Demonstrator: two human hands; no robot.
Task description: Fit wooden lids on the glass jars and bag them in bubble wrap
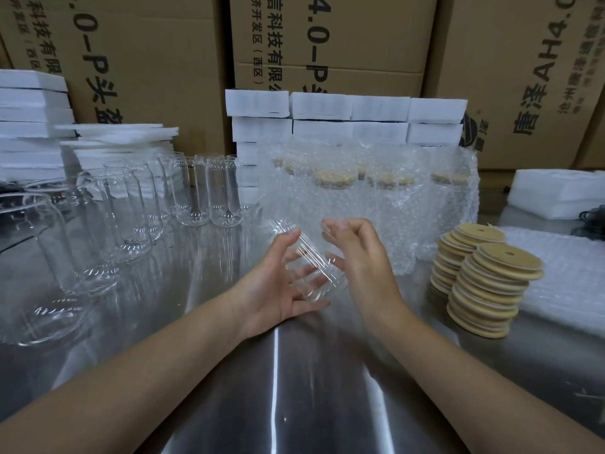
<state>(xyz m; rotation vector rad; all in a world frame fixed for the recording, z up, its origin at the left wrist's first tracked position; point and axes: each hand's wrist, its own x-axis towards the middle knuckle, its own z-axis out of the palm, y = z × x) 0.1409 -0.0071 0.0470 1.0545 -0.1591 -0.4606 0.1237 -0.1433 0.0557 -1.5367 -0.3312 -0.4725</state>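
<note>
Left fingers [322,303]: straight and spread under the jar [307,253], with the thumb lying along its upper side. They cradle it and do not clench.
Left hand [278,286]: palm up, carrying the jar's weight from below and from the left.
Right hand [360,257]: fingers loosely bent just to the right of the jar, gripping nothing I can see. Whether the fingertips touch the glass is unclear.
Jar: lifted off the table [278,371] between the two hands, with no lid on it.
Jar's long axis: tilted, with the mouth up and to the left and the base down and to the right, towards the person.
Lids [491,283]: two stacks on the table well off to the right, so the right hand is the nearer one for fetching a lid.
Bubble wrap [376,198]: behind the hands, with lidded jars already bagged in it.
Bare jars [137,208]: standing in rows to the left.
Likely step: a lid is needed next, and the mouth faces away from the lids.
</note>
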